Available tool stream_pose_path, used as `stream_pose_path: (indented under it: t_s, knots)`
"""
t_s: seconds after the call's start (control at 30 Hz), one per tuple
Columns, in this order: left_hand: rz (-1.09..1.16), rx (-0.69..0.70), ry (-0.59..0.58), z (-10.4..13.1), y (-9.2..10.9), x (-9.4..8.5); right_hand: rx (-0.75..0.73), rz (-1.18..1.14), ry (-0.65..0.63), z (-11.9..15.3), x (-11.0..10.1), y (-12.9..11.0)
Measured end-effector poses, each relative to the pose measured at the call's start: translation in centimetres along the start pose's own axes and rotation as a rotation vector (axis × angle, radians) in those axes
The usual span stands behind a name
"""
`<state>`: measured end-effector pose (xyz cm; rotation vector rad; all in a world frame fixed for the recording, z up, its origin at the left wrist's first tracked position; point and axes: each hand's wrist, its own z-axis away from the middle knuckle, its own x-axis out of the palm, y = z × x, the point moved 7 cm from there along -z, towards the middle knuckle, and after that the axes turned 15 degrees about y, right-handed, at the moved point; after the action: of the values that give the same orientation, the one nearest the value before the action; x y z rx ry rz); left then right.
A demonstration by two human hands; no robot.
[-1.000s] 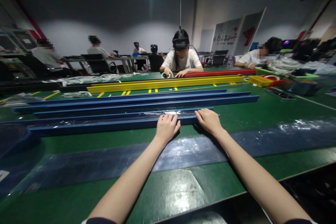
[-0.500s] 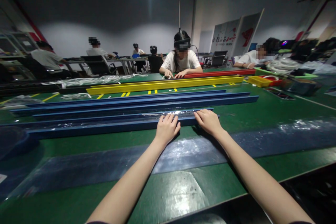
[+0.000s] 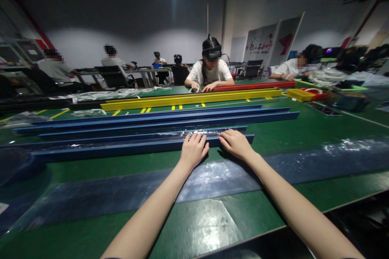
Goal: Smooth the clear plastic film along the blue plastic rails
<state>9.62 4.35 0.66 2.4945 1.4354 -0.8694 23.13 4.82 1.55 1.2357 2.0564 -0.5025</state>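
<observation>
A long blue channel [image 3: 121, 152] lies across the green table in front of me, with shiny clear plastic film [image 3: 170, 133] along its inside. My left hand [image 3: 194, 147] grips its near wall, fingers hooked over the top edge onto the film and thumb on the near side. Just to the right, close to the channel's right end, my right hand [image 3: 235, 143] is closed over the same wall with bent fingers. Its fingertips and thumb are partly hidden. Between the hands a short stretch of the wall shows.
More blue channels [image 3: 264, 119] lie behind, then yellow ones [image 3: 194, 99] and a red one [image 3: 255, 85]. A flat strip of clear film [image 3: 121, 190] runs under my forearms. A yellow bin [image 3: 299, 94] stands at right. A co-worker [image 3: 211, 71] sits opposite.
My right hand has slid left along the channel toward my left hand, uncovering the channel's right end. My left hand stays in place.
</observation>
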Motion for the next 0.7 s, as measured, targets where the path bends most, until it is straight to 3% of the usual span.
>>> stream_pose_path:
  t_s: [0.27,0.5,0.7]
  knots:
    - [0.015,-0.014,-0.02,0.0,0.0,0.1,0.018,-0.017,-0.011,-0.2,-0.5,0.4]
    - [0.02,-0.024,-0.026,0.0,-0.1,0.2,0.096,-0.026,0.137,-0.9,-3.1,1.2]
    - [0.005,-0.027,-0.045,0.0,-0.1,0.2,0.09,0.067,0.089,-0.7,-2.8,1.9]
